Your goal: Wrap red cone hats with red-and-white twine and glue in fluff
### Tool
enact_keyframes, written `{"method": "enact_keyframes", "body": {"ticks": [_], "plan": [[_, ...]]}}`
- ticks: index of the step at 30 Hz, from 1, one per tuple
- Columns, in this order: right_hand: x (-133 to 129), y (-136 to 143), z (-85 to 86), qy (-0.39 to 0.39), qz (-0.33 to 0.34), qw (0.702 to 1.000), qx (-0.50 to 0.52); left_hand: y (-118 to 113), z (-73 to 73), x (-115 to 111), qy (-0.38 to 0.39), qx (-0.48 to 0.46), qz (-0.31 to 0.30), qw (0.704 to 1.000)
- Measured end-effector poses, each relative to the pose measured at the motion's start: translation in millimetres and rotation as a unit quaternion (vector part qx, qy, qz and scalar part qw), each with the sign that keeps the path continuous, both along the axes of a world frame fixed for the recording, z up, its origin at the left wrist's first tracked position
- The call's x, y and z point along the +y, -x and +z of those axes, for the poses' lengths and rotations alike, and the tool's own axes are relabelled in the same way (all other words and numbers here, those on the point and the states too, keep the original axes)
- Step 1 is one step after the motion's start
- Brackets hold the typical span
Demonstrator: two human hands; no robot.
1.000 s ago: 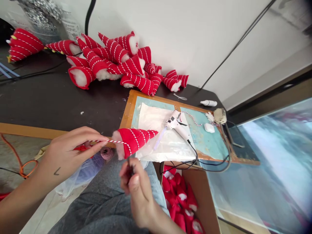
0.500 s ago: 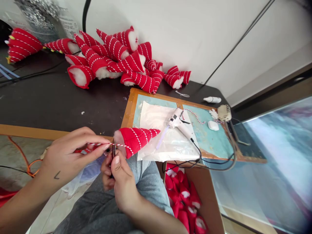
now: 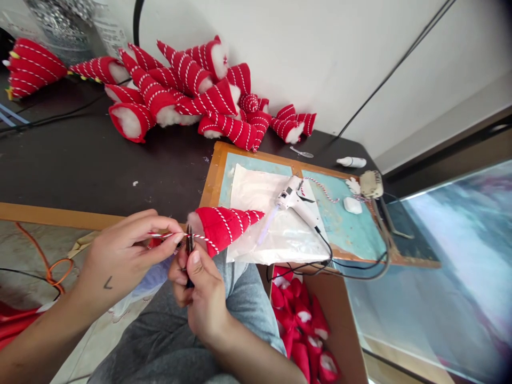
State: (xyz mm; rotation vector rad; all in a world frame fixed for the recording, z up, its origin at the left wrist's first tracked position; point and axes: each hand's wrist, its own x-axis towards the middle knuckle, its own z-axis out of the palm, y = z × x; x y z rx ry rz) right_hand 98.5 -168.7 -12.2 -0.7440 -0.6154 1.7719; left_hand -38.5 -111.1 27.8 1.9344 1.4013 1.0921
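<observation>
My left hand [image 3: 140, 245] pinches a red-and-white twisted cord [image 3: 198, 238] between thumb and fingers. The cord runs to a stuffed red cone [image 3: 224, 226], which lies on its side with its tip to the right and white filling at its wide end. In my right hand [image 3: 202, 282] is a small dark cutting tool [image 3: 190, 242], held upright, with its blades at the cord just beside the cone's wide end. A white glue gun [image 3: 298, 202] rests on a white sheet [image 3: 248, 186] to the right of the cone.
Several cord-wrapped red cones [image 3: 188, 69] are piled along the wall on the dark table [image 3: 72, 165]. A cardboard box [image 3: 344, 330] below holds red stuffed pieces. On the blue board [image 3: 336, 213] lie a cord piece and a white block. A small white bottle [image 3: 352, 162] lies behind.
The view has shifted slightly. My left hand has moved a little to the right with the cord, and the cutting tool's blades look closer around the cord.
</observation>
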Motion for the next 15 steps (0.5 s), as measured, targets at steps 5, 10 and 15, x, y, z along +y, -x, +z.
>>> {"method": "enact_keyframes", "body": {"ticks": [5,10,15], "plan": [[-1,1,-1.7,-0.001,0.005,1.0,0.002,-6,1.2,-2,0.026,-0.045,0.008,0.999],[-10,-3,-0.1,-0.058,0.096,0.993,-0.036,5,3.9,10,0.011,-0.074,0.109,0.991],[-29,-29,-18.2,-0.219,0.202,0.916,-0.268,34,30.8,74,-0.105,-0.016,0.205,0.973]]}}
